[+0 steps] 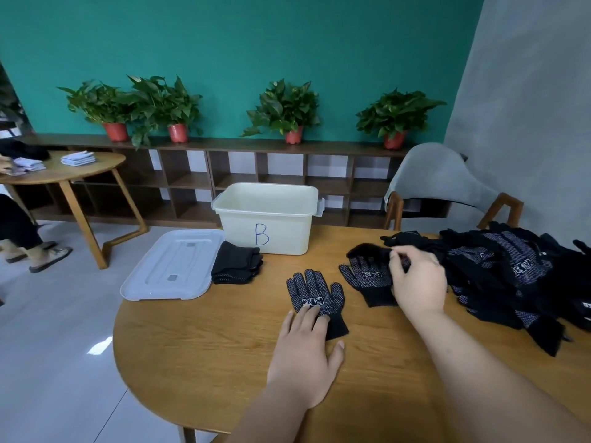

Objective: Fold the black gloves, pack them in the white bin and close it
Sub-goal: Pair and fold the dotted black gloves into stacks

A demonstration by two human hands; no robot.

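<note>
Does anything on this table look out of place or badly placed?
The white lid lies at the table's left edge and seems to hang partly over the floor, so it might slip off. The unfolded gloves on the right form a messy heap. Nothing looks damaged.

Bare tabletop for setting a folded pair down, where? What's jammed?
Free: the table's near-left, bounded by lid, folded stack and left hand; also the wedge between both forearms. Small gap between bin and the glove the right hand pinches. Crowded: right side, under the glove pile.
</note>
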